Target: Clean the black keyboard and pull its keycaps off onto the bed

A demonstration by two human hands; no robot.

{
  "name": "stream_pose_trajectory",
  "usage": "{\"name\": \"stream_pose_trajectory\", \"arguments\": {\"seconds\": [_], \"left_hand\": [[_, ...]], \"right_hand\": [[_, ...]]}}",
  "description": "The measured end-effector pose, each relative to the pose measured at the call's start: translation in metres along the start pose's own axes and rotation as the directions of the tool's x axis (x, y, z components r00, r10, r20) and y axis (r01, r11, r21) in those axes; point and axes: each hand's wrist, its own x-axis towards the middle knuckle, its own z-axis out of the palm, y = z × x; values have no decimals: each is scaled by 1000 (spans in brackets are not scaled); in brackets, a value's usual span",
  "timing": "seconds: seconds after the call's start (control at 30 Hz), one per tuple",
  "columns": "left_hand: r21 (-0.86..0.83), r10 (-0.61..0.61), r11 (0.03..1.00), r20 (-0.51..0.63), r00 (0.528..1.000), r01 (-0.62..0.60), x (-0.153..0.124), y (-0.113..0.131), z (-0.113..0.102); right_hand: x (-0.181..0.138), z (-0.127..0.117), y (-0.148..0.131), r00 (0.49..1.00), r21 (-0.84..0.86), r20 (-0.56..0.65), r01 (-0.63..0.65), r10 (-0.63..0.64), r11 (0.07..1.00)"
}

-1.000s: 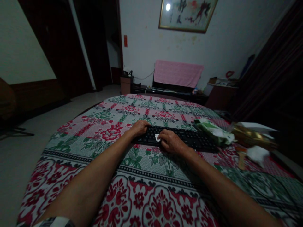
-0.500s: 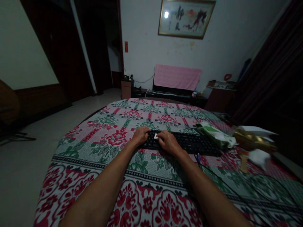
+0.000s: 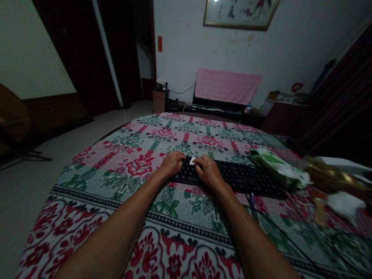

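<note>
A black keyboard (image 3: 247, 178) lies on the patterned tablecloth (image 3: 139, 166) in front of me. My left hand (image 3: 173, 163) grips the keyboard's left end with its fingers curled over it. Between the fingertips of my right hand (image 3: 208, 170) is a small white wad, perhaps a wipe or tissue (image 3: 192, 160), touching the keys near the keyboard's upper left. My right hand is closed on this wad, just right of the left hand. Part of the keyboard is hidden under both hands.
A green-and-white soft packet (image 3: 279, 168) rests over the keyboard's right end. Farther right lie a golden package (image 3: 334, 174), a crumpled white tissue (image 3: 345, 205) and a flat tan stick (image 3: 320, 213). Black cables (image 3: 279, 230) with a purple plug (image 3: 252, 199) run across the cloth at the right.
My right hand has shifted slightly with the white wad toward the keyboard's upper edge. The left hand stays at the left end. The camera view has tilted down and moved a little.
</note>
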Motion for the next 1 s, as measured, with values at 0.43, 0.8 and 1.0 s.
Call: {"name": "stream_pose_trajectory", "arguments": {"seconds": [0.43,0.8,1.0], "left_hand": [[26,43,999,-18,999,-43,0,-3,1],[10,43,999,2,999,-43,1,-1,-2],[5,13,1000,11,1000,-13,1,2,-3]], "right_hand": [[-3,1,-3,996,-92,-12,-84,83,992],[1,-1,-2,991,-109,9,-130,132,985],[2,1,-5,995,-42,29,-91,93,995]]}}
